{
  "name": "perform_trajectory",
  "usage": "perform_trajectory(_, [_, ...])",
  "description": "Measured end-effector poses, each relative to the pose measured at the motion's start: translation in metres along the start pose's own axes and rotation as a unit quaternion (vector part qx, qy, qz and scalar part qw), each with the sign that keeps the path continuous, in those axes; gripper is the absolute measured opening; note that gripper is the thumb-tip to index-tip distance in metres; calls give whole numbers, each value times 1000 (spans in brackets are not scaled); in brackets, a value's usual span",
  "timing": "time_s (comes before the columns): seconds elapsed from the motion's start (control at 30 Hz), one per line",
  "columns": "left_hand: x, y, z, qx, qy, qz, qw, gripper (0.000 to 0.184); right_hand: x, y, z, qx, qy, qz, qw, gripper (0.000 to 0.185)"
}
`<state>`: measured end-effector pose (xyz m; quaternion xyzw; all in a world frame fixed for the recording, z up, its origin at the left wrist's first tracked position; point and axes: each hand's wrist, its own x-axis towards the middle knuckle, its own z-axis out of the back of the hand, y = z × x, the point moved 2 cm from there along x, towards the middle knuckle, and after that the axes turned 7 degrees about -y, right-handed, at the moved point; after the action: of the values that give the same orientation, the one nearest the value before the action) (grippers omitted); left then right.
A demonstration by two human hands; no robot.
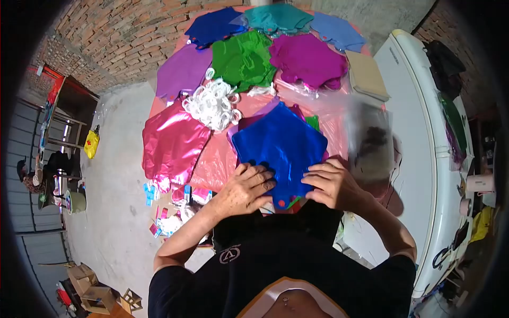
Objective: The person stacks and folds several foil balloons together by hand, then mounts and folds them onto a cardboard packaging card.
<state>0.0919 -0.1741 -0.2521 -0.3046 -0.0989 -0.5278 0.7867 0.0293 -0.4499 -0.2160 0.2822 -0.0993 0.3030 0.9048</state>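
A flat, uninflated blue foil balloon (286,138) lies in front of me, its tail with a red dot pointing toward my body. My left hand (246,188) holds its lower left edge, fingers curled over the foil and thumb near the tail. On the lower right edge, my right hand (331,183) grips it with bent fingers. Purple and green foil edges (312,123) stick out from beneath the blue one. To the left are a pink foil balloon (175,140) and a heap of white ribbon rings (212,103).
Several foil stacks lie farther back, including green (244,61), magenta (310,58), lilac (183,71) and teal (278,18). A beige pad (367,77) and clear plastic bags (371,138) are at right, on or beside a white freezer (413,106). Small packets (164,217) lie below left.
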Motion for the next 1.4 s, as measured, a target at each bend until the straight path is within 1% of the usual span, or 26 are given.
perform_trajectory(0.03, [1, 1, 2, -4, 13, -1, 1000, 46, 8, -2, 9, -3, -3, 4, 1000, 31])
perform_trajectory(0.1, [2, 1, 8, -21, 30, -2, 999, 53, 29, -15, 27, -11, -12, 14, 1000, 35])
perform_trajectory(0.13, [5, 2, 12, -28, 31, -8, 999, 58, 43, -29, 36, -36, -50, 30, 998, 35])
perform_trajectory(0.17, [6, 3, 14, -20, 36, -15, 999, 60, 62, -44, 50, -64, -45, 39, 996, 32])
perform_trajectory(0.2, [8, 4, 17, -26, 34, -19, 999, 62, 78, -74, 51, -98, -138, 82, 982, 26])
perform_trajectory(0.23, [11, 5, 21, -33, 33, -22, 999, 64, 104, -97, 62, -134, -145, 73, 978, 19])
perform_trajectory(0.27, [17, 5, 27, -38, 24, -20, 999, 62, 130, -120, 72, -170, -150, 62, 972, 14])
perform_trajectory(0.3, [23, 9, 33, -21, 9, -26, 999, 59, 155, -138, 78, -209, -204, 151, 944, 15])
perform_trajectory(0.33, [29, 12, 38, -4, -5, -30, 1000, 56, 186, -164, 76, -173, -219, 55, 959, 16])
perform_trajectory(0.37, [35, 16, 44, 14, -20, -34, 999, 54, 214, -188, 77, -195, -210, 41, 957, 18])
perform_trajectory(0.43, [59, 30, 63, 78, -60, -59, 993, 38, 266, -234, 70, -238, -190, -8, 952, 19])
perform_trajectory(0.47, [70, 42, 70, 90, -69, -59, 992, 36, 288, -259, 61, -259, -189, -24, 947, 19])
perform_trajectory(0.57, [104, 77, 89, 103, -92, -58, 989, 28, 330, -313, 31, -344, -233, -26, 909, 17])
perform_trajectory(0.67, [135, 121, 92, 96, -100, -52, 989, 22, 341, -347, 14, -385, -263, 14, 885, 19])
perform_trajectory(0.77, [166, 166, 88, 73, -77, -21, 994, 20, 347, -379, 10, -336, -137, -59, 930, 15])
perform_trajectory(0.87, [201, 210, 74, 50, -76, 6, 996, 23, 344, -382, 13, -307, -159, -61, 936, 11])
perform_trajectory(0.97, [238, 249, 51, 33, -103, 51, 993, 29, 341, -375, 24, -216, -201, -126, 947, 9])
perform_trajectory(1.07, [270, 288, 23, 21, -107, 101, 989, 37, 341, -385, 24, -196, -243, -136, 940, 11])
perform_trajectory(1.13, [286, 311, 1, 39, -121, 123, 984, 42, 341, -386, 26, -195, -227, -143, 943, 9])
perform_trajectory(1.2, [298, 327, -15, 80, -121, 134, 980, 47, 340, -384, 32, -191, -205, -144, 949, 14])
perform_trajectory(1.27, [309, 339, -26, 101, -109, 148, 978, 48, 340, -379, 39, -181, -179, -140, 957, 23])
perform_trajectory(1.37, [314, 351, -42, 132, -105, 182, 969, 50, 340, -382, 46, -130, -157, -178, 963, 35])
perform_trajectory(1.4, [316, 351, -44, 142, -103, 189, 966, 51, 340, -385, 45, -102, -168, -168, 966, 37])
